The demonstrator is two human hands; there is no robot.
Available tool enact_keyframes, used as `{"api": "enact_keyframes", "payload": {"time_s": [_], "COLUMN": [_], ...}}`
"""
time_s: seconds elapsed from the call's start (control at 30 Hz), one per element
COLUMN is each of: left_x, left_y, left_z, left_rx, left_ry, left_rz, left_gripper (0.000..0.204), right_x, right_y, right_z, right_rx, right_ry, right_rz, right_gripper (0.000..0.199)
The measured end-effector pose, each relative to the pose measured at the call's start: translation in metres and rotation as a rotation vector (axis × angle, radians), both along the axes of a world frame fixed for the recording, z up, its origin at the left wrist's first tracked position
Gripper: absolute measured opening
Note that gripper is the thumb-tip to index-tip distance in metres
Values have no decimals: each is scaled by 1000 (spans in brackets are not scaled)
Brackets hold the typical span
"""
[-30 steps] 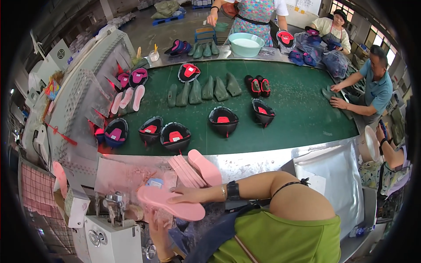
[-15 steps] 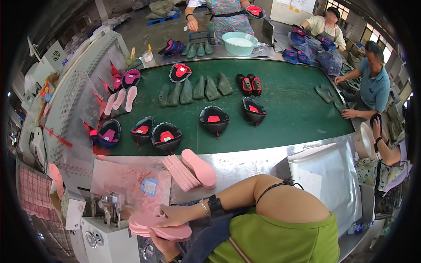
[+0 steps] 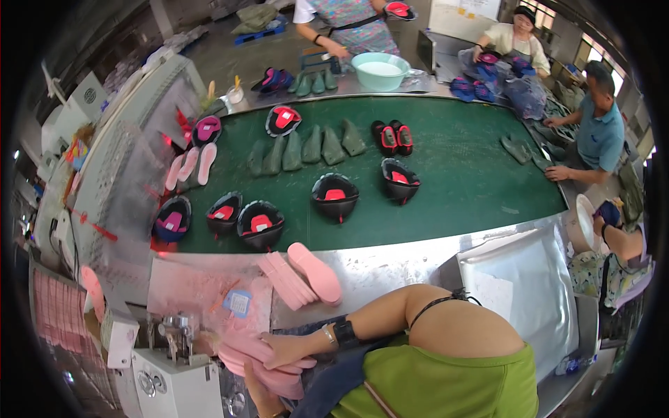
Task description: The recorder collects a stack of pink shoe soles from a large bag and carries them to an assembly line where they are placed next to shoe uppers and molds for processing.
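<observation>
Several pink foam shoe soles lie in a loose, fanned stack between my two hands, at the lower left beside a small grey-white machine. My right hand, its wrist carrying a bracelet and a black band, is closed over the top of the stack. From below, my left hand grips the same stack at its near side; its fingers are partly hidden under the soles. On the metal table edge beyond rests a row of pink soles, with one more sole lying flat against it.
A green conveyor belt carries black shoe uppers, dark green shoe lasts and a pair of black-red shoes. A blue tag lies by the machine. A metal box stands at right. Several co-workers stand around the belt.
Both hands have shifted slightly right with the soles, which are now more fanned out. A co-worker across the belt has lowered a hand toward the basin.
</observation>
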State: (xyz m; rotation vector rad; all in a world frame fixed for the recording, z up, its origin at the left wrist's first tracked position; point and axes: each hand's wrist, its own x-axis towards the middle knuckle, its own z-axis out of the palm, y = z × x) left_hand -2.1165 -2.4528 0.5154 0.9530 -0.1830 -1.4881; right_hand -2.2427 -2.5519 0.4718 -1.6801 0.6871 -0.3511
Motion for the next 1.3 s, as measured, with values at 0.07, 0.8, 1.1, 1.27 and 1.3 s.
{"api": "enact_keyframes", "payload": {"time_s": [0.07, 0.8, 1.1, 1.27, 1.3], "left_x": [28, 25, 11, 13, 13], "left_y": [12, 23, 40, 37, 46], "left_z": [-37, -43, -36, -58, -58], "left_rx": [97, 155, 324, 92, 235], "left_ry": [-40, 15, 22, -29, 39], "left_rz": [13, 3, -103, -150, -120], "left_gripper": [56, 42, 61, 54, 60], "right_x": [15, 32, -228, -393, -392], "right_y": [-2, -108, -275, -340, -339], "right_z": [-21, -29, 12, -13, -11], "right_rx": [44, -571, -471, -218, -237], "right_ry": [54, 396, 595, 761, 710], "right_rz": [144, -359, -1140, -1375, -1364], "right_gripper": [95, 73, 68, 76, 72]}}
